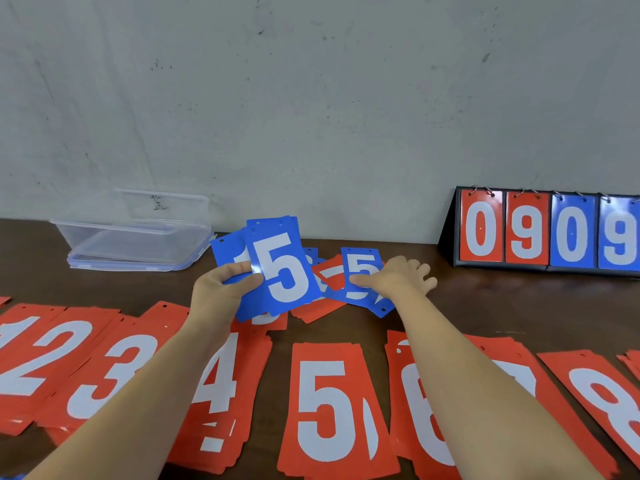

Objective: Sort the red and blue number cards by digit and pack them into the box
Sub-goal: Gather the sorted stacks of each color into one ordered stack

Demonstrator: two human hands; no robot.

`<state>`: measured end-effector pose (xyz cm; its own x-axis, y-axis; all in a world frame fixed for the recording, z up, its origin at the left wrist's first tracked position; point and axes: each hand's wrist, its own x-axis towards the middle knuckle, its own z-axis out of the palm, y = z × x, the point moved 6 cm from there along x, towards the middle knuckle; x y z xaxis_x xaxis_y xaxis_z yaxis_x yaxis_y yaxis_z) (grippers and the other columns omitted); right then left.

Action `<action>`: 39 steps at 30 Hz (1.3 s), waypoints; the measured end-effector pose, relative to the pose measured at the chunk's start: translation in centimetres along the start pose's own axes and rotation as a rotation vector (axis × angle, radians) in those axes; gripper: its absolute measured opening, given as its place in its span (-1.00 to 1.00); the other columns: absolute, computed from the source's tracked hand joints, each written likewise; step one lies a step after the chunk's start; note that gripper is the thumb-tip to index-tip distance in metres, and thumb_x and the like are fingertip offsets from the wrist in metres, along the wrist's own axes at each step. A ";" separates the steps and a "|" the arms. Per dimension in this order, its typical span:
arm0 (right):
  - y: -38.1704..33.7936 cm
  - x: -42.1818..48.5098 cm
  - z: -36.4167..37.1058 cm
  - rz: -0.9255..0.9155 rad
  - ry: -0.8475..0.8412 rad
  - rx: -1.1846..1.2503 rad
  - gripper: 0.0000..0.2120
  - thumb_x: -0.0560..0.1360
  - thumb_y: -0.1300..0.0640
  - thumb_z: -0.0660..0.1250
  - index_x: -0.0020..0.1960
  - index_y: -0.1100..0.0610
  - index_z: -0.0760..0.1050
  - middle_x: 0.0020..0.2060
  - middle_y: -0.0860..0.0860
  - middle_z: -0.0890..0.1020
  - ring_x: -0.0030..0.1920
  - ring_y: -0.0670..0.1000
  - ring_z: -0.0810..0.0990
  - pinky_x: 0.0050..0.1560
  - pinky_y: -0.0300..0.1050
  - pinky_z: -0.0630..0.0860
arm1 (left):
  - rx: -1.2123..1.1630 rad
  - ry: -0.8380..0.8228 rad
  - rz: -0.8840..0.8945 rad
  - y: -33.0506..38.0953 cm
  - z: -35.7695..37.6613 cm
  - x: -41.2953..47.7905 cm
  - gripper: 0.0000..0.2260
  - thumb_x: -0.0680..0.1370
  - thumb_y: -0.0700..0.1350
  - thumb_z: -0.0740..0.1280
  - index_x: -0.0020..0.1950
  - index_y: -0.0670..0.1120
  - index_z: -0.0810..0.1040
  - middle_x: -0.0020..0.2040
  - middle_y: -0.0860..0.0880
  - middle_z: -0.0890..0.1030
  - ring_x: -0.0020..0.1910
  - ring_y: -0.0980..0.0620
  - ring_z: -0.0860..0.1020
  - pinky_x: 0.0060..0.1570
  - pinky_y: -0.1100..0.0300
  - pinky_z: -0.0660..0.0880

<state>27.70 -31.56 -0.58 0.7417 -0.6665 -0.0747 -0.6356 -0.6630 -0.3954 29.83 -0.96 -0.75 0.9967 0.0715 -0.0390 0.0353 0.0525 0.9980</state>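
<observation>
The left hand clamps its fingers on blue cards; the right hand presses spread fingers on a blue 5 on the tabletop.

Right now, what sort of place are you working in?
Probably a plain workroom or storeroom, not a home: a dark wooden table set against a bare, scuffed grey wall, with a flip scoreboard and an empty clear plastic box on it.

Red number cards lie in digit piles along the front, mixed blue cards behind, clear box empty.
</observation>
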 end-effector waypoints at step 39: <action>-1.6 -5.8 -1.8 -0.253 -0.341 1.134 -0.82 0.50 0.03 0.41 0.01 0.13 0.62 -0.11 0.01 0.73 -0.08 0.00 0.71 0.00 -0.08 0.62 | -0.167 -0.084 -0.076 1.0 3.8 -1.8 -0.81 0.46 -0.22 0.50 -0.03 0.01 0.58 -0.03 0.00 0.59 -0.09 -0.01 0.66 -0.20 0.08 0.61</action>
<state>24.00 -27.26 2.10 0.9447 -0.3241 -0.0494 -0.0427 0.0279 -0.9987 28.37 -4.83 0.46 0.9944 -0.0215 -0.1031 0.1053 0.2193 0.9699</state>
